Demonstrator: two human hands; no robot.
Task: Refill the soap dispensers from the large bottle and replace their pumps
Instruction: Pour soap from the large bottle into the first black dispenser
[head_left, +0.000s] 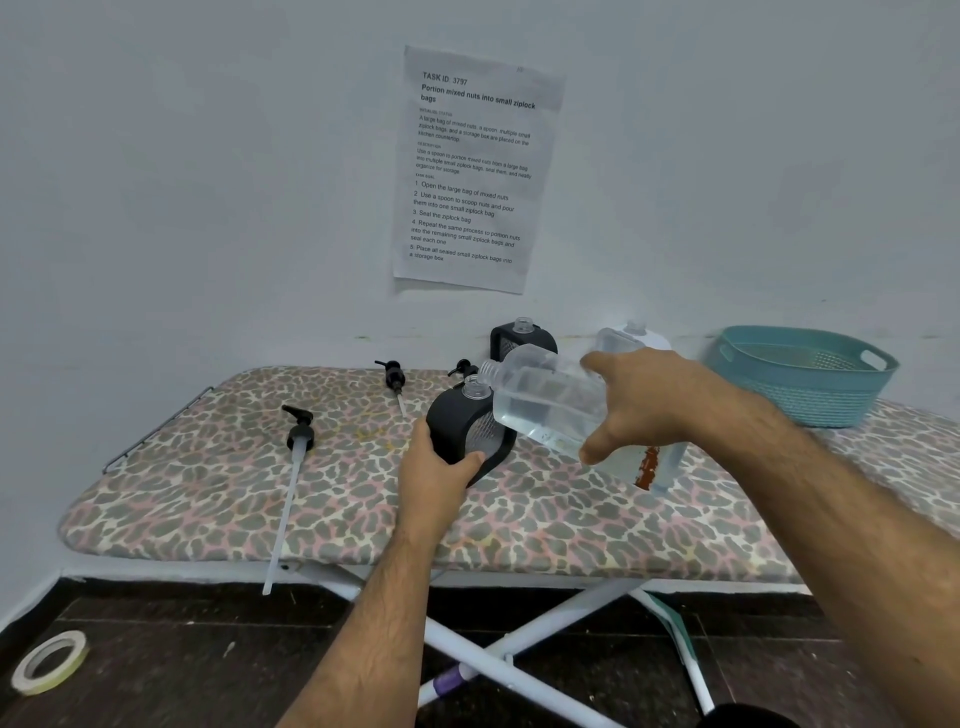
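Large bottle (550, 405): clear, tilted with its open neck down to the left, just above the mouth of the near dispenser; clear liquid lay pooled in its lower side.
Right hand (644, 400): its grip was wrapped over the large bottle from above, thumb at the lower side, fingers across the top.
Near dispenser (462, 426): black, with a clear threaded neck and no pump, standing slightly tilted on the worktop near its middle.
Left hand (441, 473): its grip held the near dispenser's lower front, thumb on the left side, fingers curled round the base.
Worktop (218, 499): an ironing board with a leopard-print cover, on white crossed legs.
Long pump (296, 457): black head, long white tube reaching past the front edge, lying well left of the hands.
Second pump (395, 379): lying near the wall side of the board.
Third pump (464, 368): partly hidden behind the near dispenser.
Far dispenser (519, 338): black, open neck, standing at the back by the wall.
White dispenser (644, 335): behind the large bottle, mostly hidden.
Basket (800, 379): teal, on the right end of the board.
Paper sheet (472, 166): printed, stuck on the wall above.
Tape roll (47, 662): on the dark floor, lower left.
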